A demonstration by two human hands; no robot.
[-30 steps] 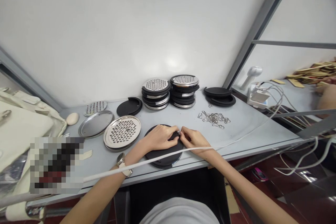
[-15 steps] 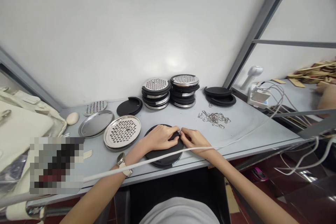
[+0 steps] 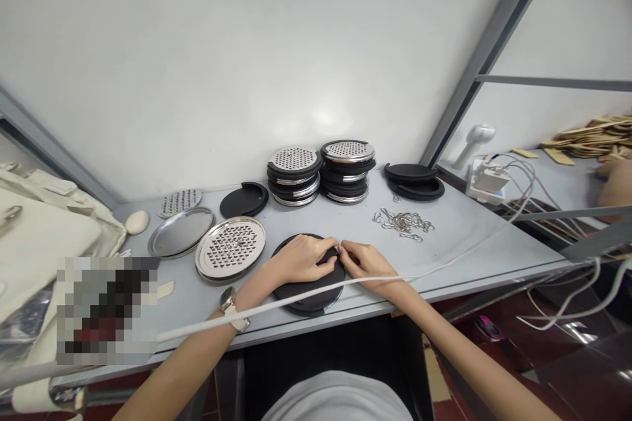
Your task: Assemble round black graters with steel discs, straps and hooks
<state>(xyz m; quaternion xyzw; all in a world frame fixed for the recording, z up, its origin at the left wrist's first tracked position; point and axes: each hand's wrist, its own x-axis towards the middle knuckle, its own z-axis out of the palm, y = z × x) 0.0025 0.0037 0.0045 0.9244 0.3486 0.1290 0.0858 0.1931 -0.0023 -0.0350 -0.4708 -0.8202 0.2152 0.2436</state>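
My left hand (image 3: 307, 259) lies over a round black disc (image 3: 309, 302) at the table's front edge, its fingers closed on the disc's far right rim. From the right, my right hand (image 3: 368, 266) meets it in a fingertip pinch at that rim. A small silvery metal piece (image 3: 338, 248) shows between the two sets of fingertips; its shape is mostly hidden. Left of the disc lies a round metal grater plate (image 3: 234, 248). A loose pile of small wire hooks (image 3: 405, 222) lies to the right, beyond my right hand.
Two stacks of black-rimmed graters (image 3: 295, 177) stand by the wall. Black discs (image 3: 412, 182) lie at the back right, another black disc (image 3: 241, 200) behind the grater plate. Plain metal plates (image 3: 182, 231) are at left. A white cable (image 3: 291, 296) crosses before my wrists. Another person's arm (image 3: 617, 184) shows far right.
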